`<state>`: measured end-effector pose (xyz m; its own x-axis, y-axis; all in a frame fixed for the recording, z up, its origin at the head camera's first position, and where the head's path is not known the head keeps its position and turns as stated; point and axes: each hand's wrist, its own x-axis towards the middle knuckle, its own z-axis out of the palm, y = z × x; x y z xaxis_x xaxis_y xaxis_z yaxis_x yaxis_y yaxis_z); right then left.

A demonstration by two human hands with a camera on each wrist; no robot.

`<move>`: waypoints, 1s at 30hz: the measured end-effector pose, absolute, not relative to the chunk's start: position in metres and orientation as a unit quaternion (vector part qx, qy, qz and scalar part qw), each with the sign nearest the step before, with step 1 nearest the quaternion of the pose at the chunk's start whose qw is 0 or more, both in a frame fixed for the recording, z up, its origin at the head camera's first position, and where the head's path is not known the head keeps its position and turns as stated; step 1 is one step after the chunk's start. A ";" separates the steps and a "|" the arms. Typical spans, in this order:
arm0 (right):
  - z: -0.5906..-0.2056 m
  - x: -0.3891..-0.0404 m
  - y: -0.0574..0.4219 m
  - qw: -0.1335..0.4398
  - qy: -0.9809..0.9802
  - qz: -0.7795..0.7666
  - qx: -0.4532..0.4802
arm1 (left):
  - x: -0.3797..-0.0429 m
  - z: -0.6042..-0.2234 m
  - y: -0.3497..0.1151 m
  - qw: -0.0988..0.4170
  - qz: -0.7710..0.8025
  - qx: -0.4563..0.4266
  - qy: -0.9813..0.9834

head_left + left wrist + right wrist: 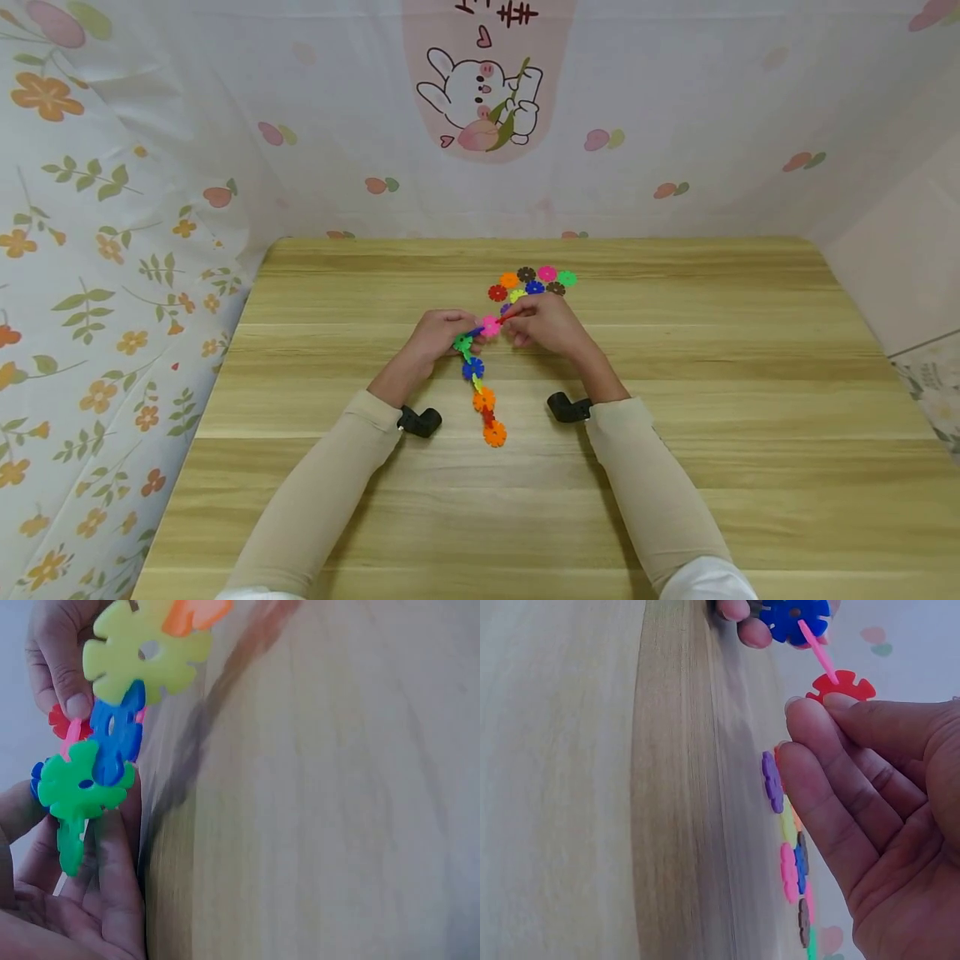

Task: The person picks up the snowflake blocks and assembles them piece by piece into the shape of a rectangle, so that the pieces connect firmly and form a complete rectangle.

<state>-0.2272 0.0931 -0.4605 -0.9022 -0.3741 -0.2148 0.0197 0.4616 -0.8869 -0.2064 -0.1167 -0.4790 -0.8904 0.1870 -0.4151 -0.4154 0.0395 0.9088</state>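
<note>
A chain of interlocked plastic snowflake discs hangs toward the viewer, its lowest piece an orange disc (pixel 495 434). My left hand (pixel 433 340) grips the chain near its upper end, with the thumb against a blue disc (pixel 793 619) and fingers behind it. Just beside that sit a green disc (pixel 84 781) and a pink disc (pixel 490 326). Between thumb and forefinger, my right hand (pixel 553 325) pinches a red disc (pixel 857 687), whose rim meets the pink disc's edge. My right hand's fingertips cover part of the red disc.
Several loose snowflake discs lie behind my right hand, among them an orange disc (pixel 509 280), a pink one (pixel 547 273) and a green one (pixel 567 278). They rest on a wood-grain table (pixel 750 350). A patterned cloth (pixel 337 108) hangs along the back and left.
</note>
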 end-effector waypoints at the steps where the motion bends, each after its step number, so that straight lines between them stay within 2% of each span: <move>1: -0.460 -0.227 0.092 0.193 0.835 -0.504 -0.107 | -0.206 -0.479 -0.116 0.217 0.689 -0.088 0.685; 12: -0.458 -0.223 0.079 0.174 0.854 -0.477 -0.116 | -0.203 -0.479 -0.120 0.193 0.683 -0.102 0.697; 30: -0.461 -0.226 0.082 0.206 0.834 -0.502 -0.101 | -0.201 -0.480 -0.121 0.201 0.664 -0.071 0.717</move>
<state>-0.2257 0.0815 -0.4611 -0.8950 -0.3745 -0.2423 0.0383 0.4766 -0.8783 -0.2015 -0.1213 -0.4803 -0.9086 0.1652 -0.3835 -0.3696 0.1090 0.9228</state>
